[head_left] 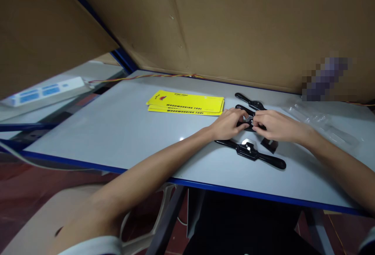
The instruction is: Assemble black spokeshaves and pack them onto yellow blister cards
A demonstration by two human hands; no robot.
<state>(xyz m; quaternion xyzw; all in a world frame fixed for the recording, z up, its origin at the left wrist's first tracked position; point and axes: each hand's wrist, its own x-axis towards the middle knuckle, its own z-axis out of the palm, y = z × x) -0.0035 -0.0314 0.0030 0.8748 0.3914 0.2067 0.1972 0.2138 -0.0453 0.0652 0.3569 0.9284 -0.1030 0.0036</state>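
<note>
A black spokeshave (249,126) lies under both my hands, with a shiny metal part showing at its middle. My left hand (230,124) is closed on its left side, thumb and fingers bent around it. With fingers pinched together, my right hand (277,126) grips the middle of the same tool; what lies between those fingertips is partly hidden. Closer to me rests a second spokeshave (249,151) with a silver blade. Beyond my hands is another one (254,103), partly covered. A small dark flat piece (269,144) sits just below my right hand.
Yellow printed cards (187,102) are stacked left of my hands. Clear plastic packaging (325,124) lies at the right. A cardboard wall (234,28) closes off the back of the grey table (117,130). Farther left is a white power strip (47,90).
</note>
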